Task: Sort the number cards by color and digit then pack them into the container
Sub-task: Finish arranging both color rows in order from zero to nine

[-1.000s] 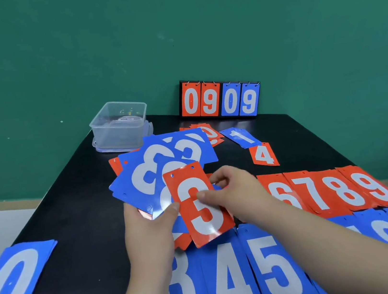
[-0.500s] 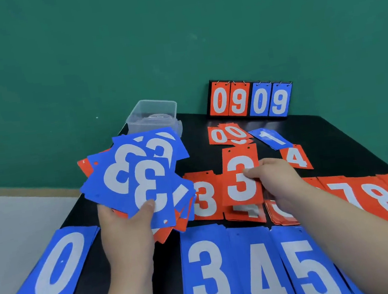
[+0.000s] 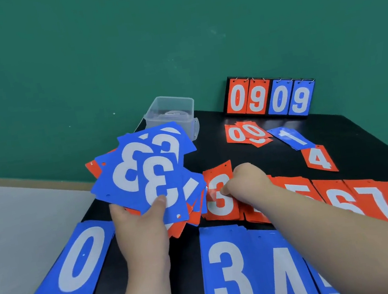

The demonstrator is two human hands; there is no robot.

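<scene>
A fan of cards [image 3: 147,176] (blue threes uppermost) is being gripped by the left hand [image 3: 139,228]; a red 3 card [image 3: 217,202] on the table [image 3: 212,144] is being pinched by the right hand [image 3: 246,182].

The red 3 card [image 3: 221,202] is being carried off the card fan [image 3: 141,174] by the right hand [image 3: 246,180]. It is being laid into the red row [image 3: 341,196].
</scene>
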